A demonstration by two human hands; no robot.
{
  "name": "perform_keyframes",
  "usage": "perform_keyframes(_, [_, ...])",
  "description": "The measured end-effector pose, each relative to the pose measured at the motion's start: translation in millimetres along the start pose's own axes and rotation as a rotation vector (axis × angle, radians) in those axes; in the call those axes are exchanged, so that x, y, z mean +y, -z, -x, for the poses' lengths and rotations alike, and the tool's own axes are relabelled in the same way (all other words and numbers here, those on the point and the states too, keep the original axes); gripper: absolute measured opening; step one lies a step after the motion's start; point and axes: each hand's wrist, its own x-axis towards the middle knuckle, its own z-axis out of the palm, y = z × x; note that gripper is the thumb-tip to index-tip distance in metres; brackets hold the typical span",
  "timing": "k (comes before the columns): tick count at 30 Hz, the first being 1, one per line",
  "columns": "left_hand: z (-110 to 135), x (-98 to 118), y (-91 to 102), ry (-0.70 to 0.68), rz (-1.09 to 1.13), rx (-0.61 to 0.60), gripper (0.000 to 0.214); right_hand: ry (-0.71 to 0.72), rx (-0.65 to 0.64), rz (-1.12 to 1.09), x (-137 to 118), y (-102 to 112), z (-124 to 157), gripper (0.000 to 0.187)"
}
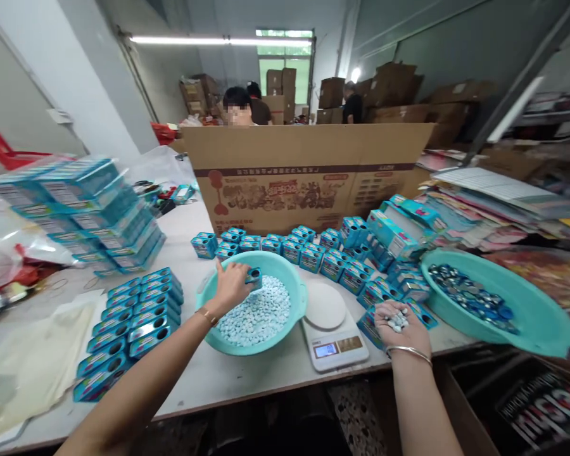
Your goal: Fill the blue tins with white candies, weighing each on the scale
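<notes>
— What is the left hand doing in the head view?
— The left hand point(232, 288) reaches into the teal basin point(300, 292). Its fingers pinch a small blue box point(253, 276) just above the heap of pale tablets point(261, 316).
— And the right?
— The right hand point(401, 324) is palm up at the table edge, just right of the scale point(335, 348). It is cupped, fingers curled loosely round a handful of tablets point(398, 321).
— What lies around them?
— Rows of open boxes point(313, 253) stand behind the basin, in front of a cardboard carton point(304, 171). A second basin point(541, 329) holding dark blue pieces sits at the right, and stacked flat packs point(99, 209) at the left.
</notes>
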Motion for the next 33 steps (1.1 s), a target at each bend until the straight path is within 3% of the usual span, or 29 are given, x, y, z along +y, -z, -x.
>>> perform_keyframes(3, [-3, 37, 32.0, -0.118, 0.078, 0.155, 0.032, 0.011, -0.04, -0.026, -8, 12, -2, 0.025])
perform_keyframes(6, [-8, 89, 46.7, -0.261, 0.193, 0.176, 0.033, -0.012, -0.085, -0.049, -9, 17, -9, 0.025])
perform_keyframes(8, [-12, 122, 35.6, -0.353, 0.23, 0.133, 0.032, -0.025, -0.116, -0.049, -8, 20, -12, 0.025])
perform_keyframes(10, [-16, 147, 10.9, -0.418, 0.224, 0.069, 0.03, -0.016, -0.153, -0.033, -10, 23, -14, 0.024])
perform_keyframes(13, [-21, 166, -28.8, -0.447, 0.149, -0.047, 0.025, 0.015, -0.177, -0.021, -16, 31, -13, 0.022])
perform_keyframes(15, [-22, 168, -41.9, -0.418, 0.097, -0.091, 0.038, 0.033, -0.166, -0.019, -21, 35, -11, 0.021])
perform_keyframes(16, [-21, 167, -42.2, -0.394, 0.089, -0.085, 0.057, 0.04, -0.159, -0.012, -23, 35, -10, 0.021])
perform_keyframes(18, [-16, 160, -31.3, -0.342, 0.12, -0.003, 0.103, 0.043, -0.143, 0.009, -26, 34, -8, 0.021])
perform_keyframes(20, [-9, 148, -11.1, -0.293, 0.197, 0.129, 0.13, 0.035, -0.119, 0.019, -27, 28, -8, 0.021])
perform_keyframes(23, [4, 122, 17.6, -0.2, 0.289, 0.264, 0.129, 0.021, -0.077, 0.001, -24, 15, -11, 0.02])
perform_keyframes(25, [16, 103, 26.9, -0.129, 0.297, 0.28, 0.124, 0.007, -0.078, -0.01, -21, 6, -14, 0.019])
perform_keyframes(29, [38, 77, 21.8, -0.014, 0.256, 0.234, 0.111, -0.04, -0.171, 0.041, -15, -7, -20, 0.019])
perform_keyframes(33, [46, 71, 8.2, 0.019, 0.246, 0.176, 0.098, -0.055, -0.211, 0.126, -9, -17, -25, 0.02])
